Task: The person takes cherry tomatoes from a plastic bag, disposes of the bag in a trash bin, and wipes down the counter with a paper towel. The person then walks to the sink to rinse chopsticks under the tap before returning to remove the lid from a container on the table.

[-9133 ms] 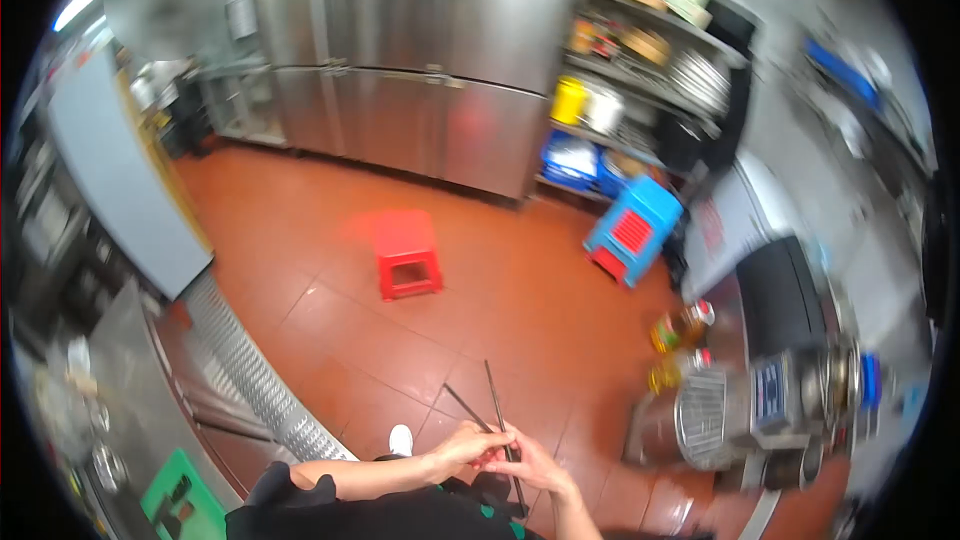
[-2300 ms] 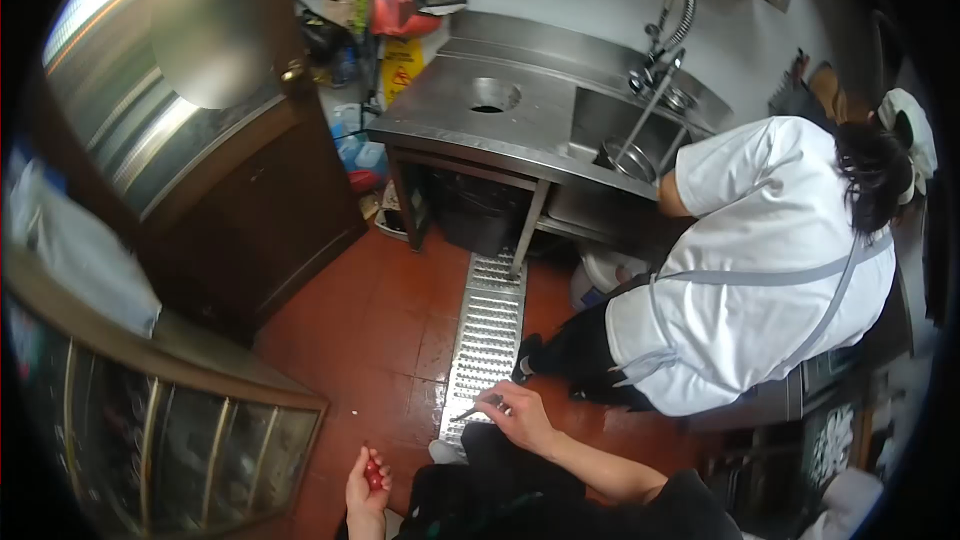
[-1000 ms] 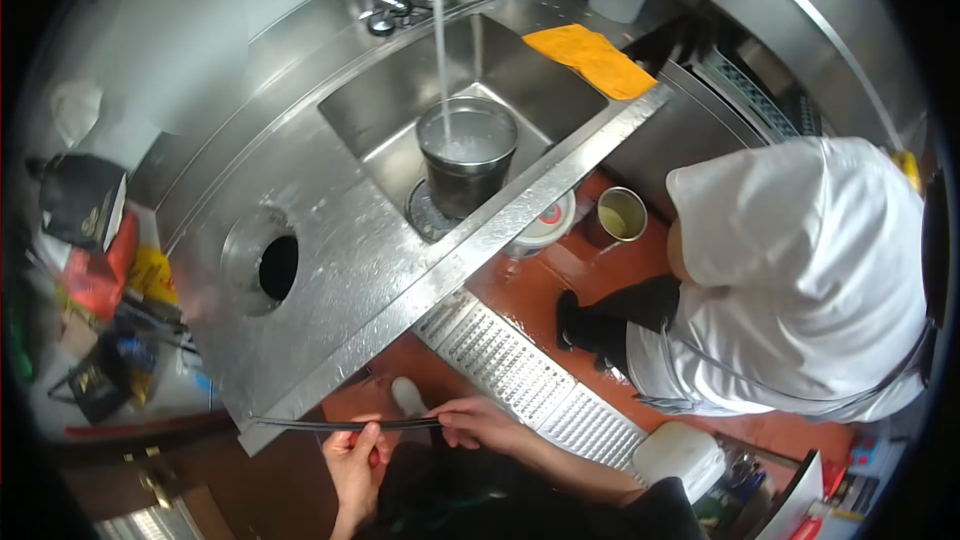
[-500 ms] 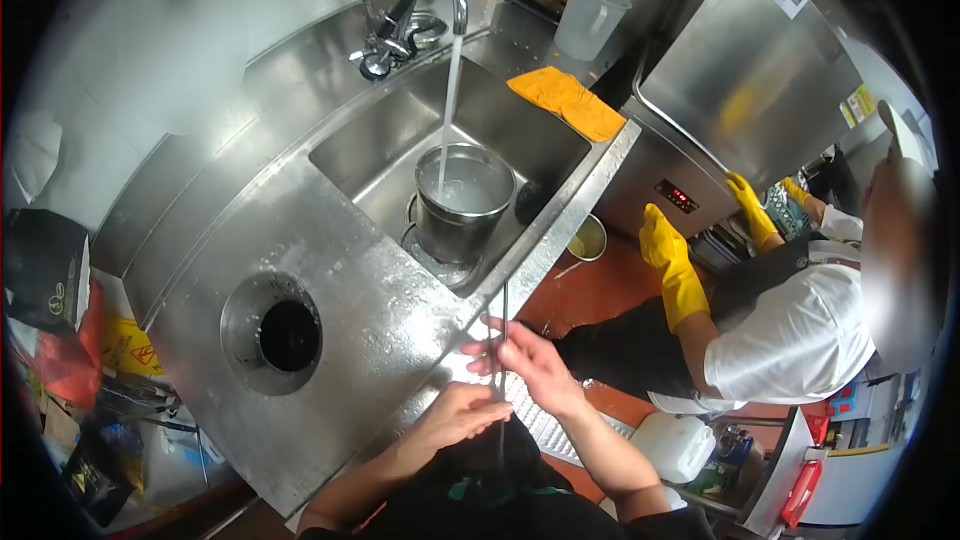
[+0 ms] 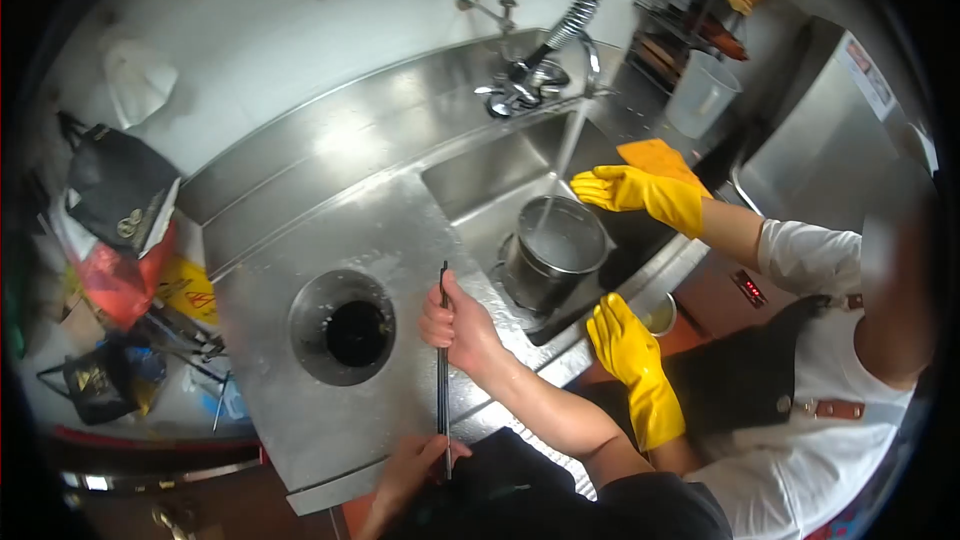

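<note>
My right hand is closed around the upper part of a pair of long, thin dark sticks, held upright in view over the counter's front area. Lower down, my left hand pinches the same sticks near their bottom end, partly hidden by my dark clothing. To the left of my right hand, a round drain opening with a dark hole is set in the steel counter. A metal pot stands in the sink basin to the right, with water running into it from the faucet.
At right, a co-worker in yellow gloves reaches over the sink's edge. Behind are an orange cloth, a clear plastic pitcher and a steel machine. Bags and a yellow sign crowd the left side.
My view has swung left. My right hand has moved forward over the counter and closed around the sticks. The co-worker's gloved hands have come from the machine to the sink.
</note>
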Demonstrator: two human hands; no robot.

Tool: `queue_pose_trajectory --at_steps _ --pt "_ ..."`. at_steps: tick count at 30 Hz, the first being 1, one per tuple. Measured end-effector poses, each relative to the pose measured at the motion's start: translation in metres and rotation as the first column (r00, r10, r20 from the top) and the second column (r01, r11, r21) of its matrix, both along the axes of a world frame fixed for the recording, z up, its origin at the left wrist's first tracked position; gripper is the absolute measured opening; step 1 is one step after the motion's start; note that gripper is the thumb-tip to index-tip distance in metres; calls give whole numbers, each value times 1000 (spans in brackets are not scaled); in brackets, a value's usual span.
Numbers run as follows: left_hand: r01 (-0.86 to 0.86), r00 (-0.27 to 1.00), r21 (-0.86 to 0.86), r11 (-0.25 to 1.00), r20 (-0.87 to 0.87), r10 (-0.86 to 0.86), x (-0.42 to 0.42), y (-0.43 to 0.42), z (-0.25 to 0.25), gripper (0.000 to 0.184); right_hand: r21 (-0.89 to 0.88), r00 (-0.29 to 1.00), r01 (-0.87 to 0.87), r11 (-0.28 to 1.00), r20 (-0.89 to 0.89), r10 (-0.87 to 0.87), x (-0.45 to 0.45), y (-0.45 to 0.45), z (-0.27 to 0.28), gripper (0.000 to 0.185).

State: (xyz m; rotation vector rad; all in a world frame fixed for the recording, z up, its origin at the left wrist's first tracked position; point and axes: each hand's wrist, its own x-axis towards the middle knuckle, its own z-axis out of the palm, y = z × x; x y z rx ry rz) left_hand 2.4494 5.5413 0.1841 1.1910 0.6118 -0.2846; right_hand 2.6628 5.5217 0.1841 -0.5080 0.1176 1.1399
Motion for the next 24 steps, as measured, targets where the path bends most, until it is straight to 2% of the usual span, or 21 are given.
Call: queue_pose_trajectory --at_steps 1,2,4,6,8,11,14,15,17,20,21,22,24 --pt "-3 996 79 997 -86 10 -4 1 15 28 35 999 -2 999 42 0 -3 9 -2 36" --pt "-36 994 87 996 -100 45 -6 1 19 28 43 999 -36 998 28 34 -6 15 -2 36" --pt "-60 994 65 996 -83 65 -18 -5 20 28 -52 984 48 997 177 -39 -15 20 11 30" --pt "-88 993 41 995 -80 91 -18 -9 18 28 -25 978 23 999 209 -17 -20 18 11 30" --pt "-91 994 11 996 -66 92 -14 -10 18 27 -8 941 31 999 337 -26 -26 16 17 32" --pt "-88 992 -84 993 -98 80 -9 -9 20 26 -68 933 -20 997 358 43 -35 10 11 32" --pt "-106 994 -163 981 -34 102 3 -4 19 25 -39 929 6 999 370 9 -28 8 -1 31" --pt "-137 990 -167 976 -42 132 5 -2 19 25 -42 927 29 999 374 -11 -26 9 5 31" --pt "-135 991 -179 975 -42 129 13 3 14 25 -223 919 175 959 385 -79 -17 14 24 30" --pt "-153 986 -187 970 41 164 23 14 -1 24 -199 878 265 943 454 -151 14 25 -5 27" --pt "-156 984 -200 967 54 170 29 15 -2 24 -179 921 176 968 378 -98 24 27 -15 24" --pt "-161 982 -213 964 64 178 34 16 -3 24 -175 919 184 967 381 -106 31 30 -25 24" --pt "-191 975 -250 949 68 214 37 14 -13 24 -239 970 103 965 239 -45 36 35 -42 25"
